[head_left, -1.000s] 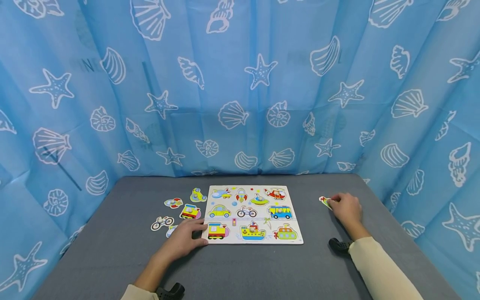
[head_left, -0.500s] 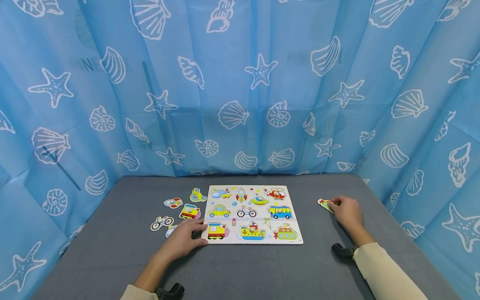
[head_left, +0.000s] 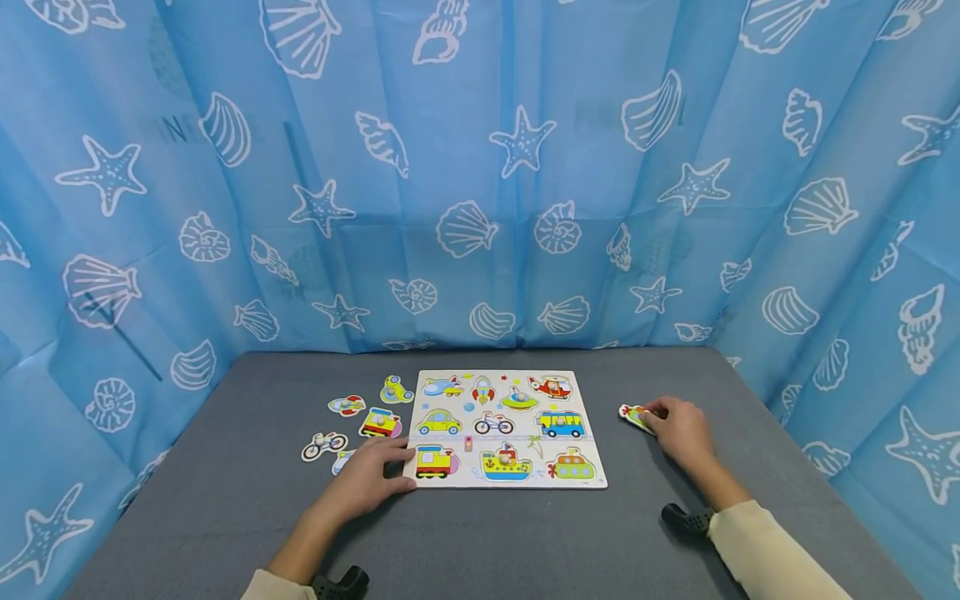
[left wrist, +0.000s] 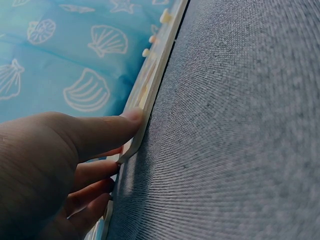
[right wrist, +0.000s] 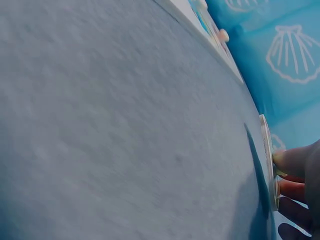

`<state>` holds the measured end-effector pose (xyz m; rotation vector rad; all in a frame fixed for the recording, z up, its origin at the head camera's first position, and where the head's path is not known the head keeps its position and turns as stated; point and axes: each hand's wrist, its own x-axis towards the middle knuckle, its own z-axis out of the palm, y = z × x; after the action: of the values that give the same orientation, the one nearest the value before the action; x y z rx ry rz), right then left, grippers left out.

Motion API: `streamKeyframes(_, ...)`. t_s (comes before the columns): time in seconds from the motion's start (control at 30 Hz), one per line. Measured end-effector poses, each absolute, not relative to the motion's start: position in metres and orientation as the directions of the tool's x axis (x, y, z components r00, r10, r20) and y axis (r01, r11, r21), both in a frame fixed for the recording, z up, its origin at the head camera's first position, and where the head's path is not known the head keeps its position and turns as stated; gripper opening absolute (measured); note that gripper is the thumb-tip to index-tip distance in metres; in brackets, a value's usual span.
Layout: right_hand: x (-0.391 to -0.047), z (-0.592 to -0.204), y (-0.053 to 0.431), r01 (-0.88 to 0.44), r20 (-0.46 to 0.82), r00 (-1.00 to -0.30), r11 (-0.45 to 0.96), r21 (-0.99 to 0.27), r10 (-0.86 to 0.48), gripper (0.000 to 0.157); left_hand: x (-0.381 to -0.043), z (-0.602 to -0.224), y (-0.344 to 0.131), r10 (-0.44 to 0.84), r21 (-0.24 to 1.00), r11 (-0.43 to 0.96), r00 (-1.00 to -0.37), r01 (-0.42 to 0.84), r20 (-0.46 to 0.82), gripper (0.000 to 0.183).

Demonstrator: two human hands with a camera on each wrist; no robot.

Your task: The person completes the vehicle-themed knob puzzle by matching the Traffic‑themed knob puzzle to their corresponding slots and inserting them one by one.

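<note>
A wooden peg puzzle board [head_left: 480, 483] lies on the table, printed with vehicles. At its lower left corner, my left hand [head_left: 367, 477] holds the edge between thumb and fingers; the left wrist view shows the thumb [left wrist: 112, 129] on the rim. To the right of the board, my right hand [head_left: 681, 429] pinches a green puzzle piece with a red end [head_left: 636, 417], which looks like the submarine. In the right wrist view this piece [right wrist: 270, 165] is tilted on edge, apart from its shadow on the cloth; the fingers hide part of it.
Left of the board lie loose pieces: a rocket [head_left: 347, 406], a car [head_left: 396, 390], a train [head_left: 381, 422], a bicycle [head_left: 324, 446] and one partly covered by the left hand [head_left: 342, 460]. Helicopter [head_left: 551, 387], bus [head_left: 561, 424] and ship [head_left: 506, 463] pieces sit in the board. A blue curtain [head_left: 480, 275] hangs behind.
My right hand has moved left toward the board with the green piece, more of which now shows. My left hand and the board have stayed in place.
</note>
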<state>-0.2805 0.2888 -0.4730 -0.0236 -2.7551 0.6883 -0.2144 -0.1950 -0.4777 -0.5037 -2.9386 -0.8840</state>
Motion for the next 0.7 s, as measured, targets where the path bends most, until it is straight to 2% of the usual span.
streamKeyframes(0.7,-0.245,-0.472,0.249,-0.207,0.298,-0.952,0.855,-0.476,-0.065,0.01,-0.215,-0.478,-0.194,0.288,0.52,0.798,-0.951,0.304,0.114,0.047)
